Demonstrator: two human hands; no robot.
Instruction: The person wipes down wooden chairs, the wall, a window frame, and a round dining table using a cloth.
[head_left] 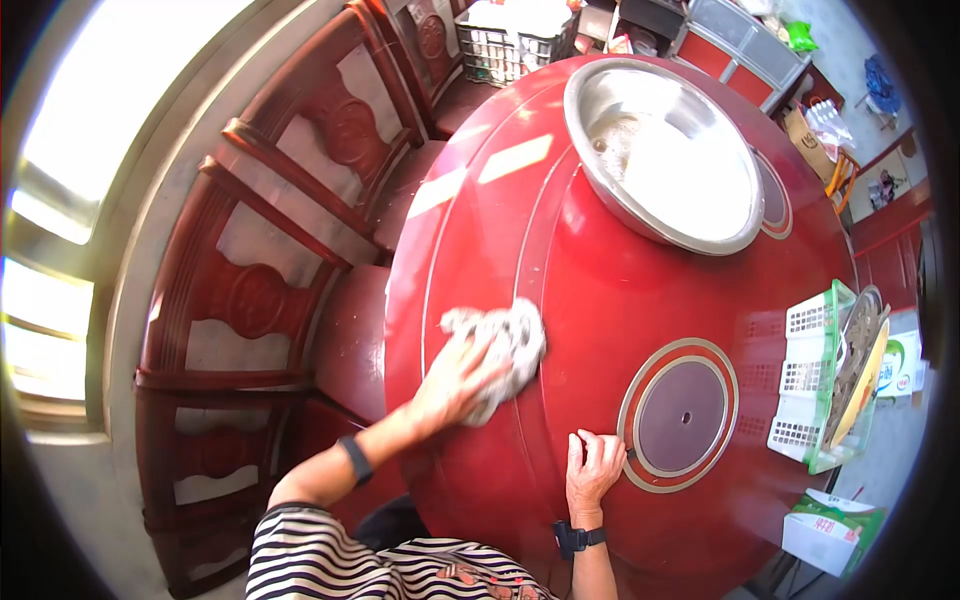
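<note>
A grey-white cloth [513, 345] lies bunched on the red round table [480, 260], pressed under my left hand [455, 382], whose fingers are bent over it. My right hand [595, 465] rests on the tabletop with nothing visible in it. Its thumb stands apart from the loosely bent fingers, and the fingertips are beside the ringed rim of a purple-grey disc [680, 410] set in the table. At the far side stands a wide metal basin [640, 215] holding cloudy, foamy water, well away from both hands.
Wooden chairs [250, 300] line the table's left side. At the right edge are a green and white plastic basket [805, 375] with items in it and a carton [825, 535] below. A black crate [505, 55] stands behind. Sunlight patches fall on the far left tabletop.
</note>
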